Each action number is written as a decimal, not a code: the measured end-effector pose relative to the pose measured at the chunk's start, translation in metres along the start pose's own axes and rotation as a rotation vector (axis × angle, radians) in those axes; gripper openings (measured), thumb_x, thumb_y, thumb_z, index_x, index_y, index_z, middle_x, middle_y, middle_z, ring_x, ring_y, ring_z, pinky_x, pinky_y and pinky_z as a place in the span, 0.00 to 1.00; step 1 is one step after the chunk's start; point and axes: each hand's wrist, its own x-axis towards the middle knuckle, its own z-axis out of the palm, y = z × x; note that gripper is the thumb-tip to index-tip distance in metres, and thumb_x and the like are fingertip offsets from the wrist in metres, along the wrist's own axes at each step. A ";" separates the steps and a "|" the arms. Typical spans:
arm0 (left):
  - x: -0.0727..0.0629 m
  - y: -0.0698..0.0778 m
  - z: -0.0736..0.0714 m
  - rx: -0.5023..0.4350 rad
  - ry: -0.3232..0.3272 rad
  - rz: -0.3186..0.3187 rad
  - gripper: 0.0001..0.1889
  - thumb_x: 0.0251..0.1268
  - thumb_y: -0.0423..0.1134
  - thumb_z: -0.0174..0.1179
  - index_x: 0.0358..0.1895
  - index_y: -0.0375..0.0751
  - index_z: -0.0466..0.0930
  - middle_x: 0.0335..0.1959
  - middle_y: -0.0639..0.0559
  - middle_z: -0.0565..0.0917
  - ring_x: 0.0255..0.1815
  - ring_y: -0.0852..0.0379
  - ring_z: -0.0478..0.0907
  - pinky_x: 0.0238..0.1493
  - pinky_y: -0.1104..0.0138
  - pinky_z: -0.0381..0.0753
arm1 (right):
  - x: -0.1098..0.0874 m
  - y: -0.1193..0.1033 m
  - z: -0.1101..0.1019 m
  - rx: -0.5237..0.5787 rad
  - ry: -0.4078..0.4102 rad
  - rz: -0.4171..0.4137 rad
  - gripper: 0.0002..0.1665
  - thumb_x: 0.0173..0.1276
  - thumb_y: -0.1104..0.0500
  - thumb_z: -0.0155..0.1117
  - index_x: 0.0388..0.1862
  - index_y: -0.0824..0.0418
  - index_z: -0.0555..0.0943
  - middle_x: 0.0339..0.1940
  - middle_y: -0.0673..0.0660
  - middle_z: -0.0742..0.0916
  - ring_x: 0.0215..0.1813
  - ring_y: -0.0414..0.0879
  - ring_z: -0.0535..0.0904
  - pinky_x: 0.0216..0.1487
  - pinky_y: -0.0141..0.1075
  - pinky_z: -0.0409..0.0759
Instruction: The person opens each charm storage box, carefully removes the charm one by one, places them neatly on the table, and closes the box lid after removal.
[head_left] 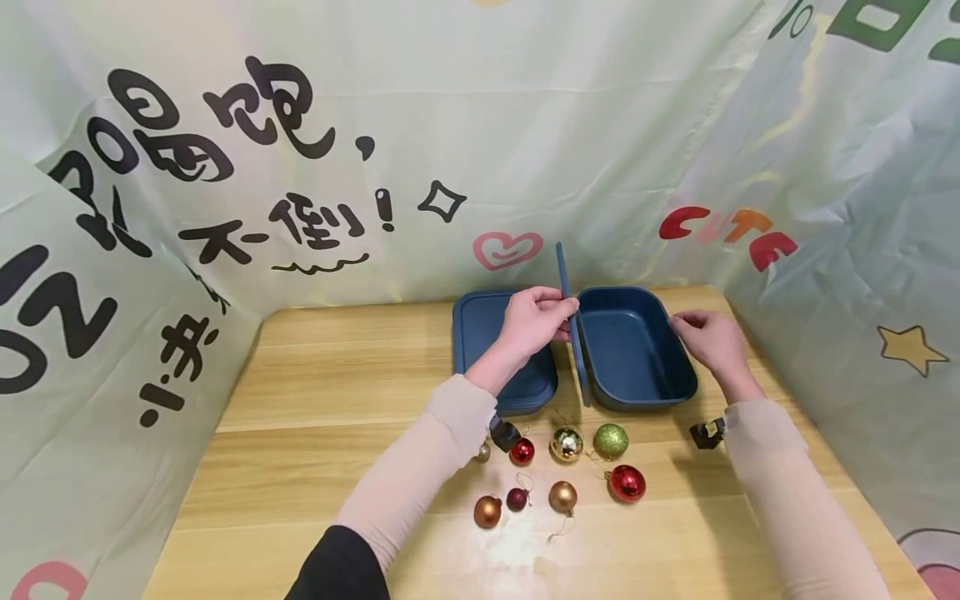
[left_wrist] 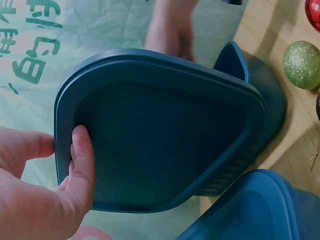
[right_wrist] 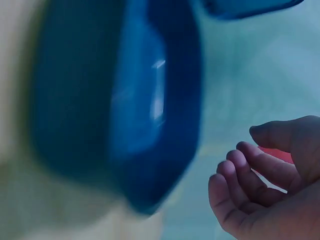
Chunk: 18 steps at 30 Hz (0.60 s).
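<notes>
My left hand (head_left: 531,323) pinches a dark blue lid (head_left: 581,362) by its edge. The lid stands nearly upright over the left side of an open blue box (head_left: 630,333), inside which nothing shows. In the left wrist view the thumb and fingers (left_wrist: 82,165) lie on either face of the lid. At the box's right rim hovers my right hand (head_left: 712,340), its fingers loosely curled. The right wrist view shows a gap between that hand (right_wrist: 265,185) and the blurred box (right_wrist: 150,90). A second blue box with its lid on (head_left: 476,321) stands to the left.
Several Christmas baubles lie in front of the boxes, among them a glittery green bauble (head_left: 611,441), a shiny gold bauble (head_left: 566,445), a red bauble (head_left: 627,483) and a copper bauble (head_left: 487,512). A printed cloth (head_left: 420,125) hangs behind the wooden table (head_left: 322,375).
</notes>
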 end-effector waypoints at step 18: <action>-0.004 -0.006 0.008 0.032 0.012 0.018 0.18 0.72 0.37 0.68 0.59 0.31 0.82 0.45 0.39 0.92 0.21 0.62 0.83 0.38 0.58 0.92 | 0.016 -0.139 0.000 0.197 -0.156 -0.179 0.27 0.80 0.46 0.63 0.60 0.67 0.87 0.48 0.69 0.90 0.32 0.31 0.81 0.36 0.23 0.80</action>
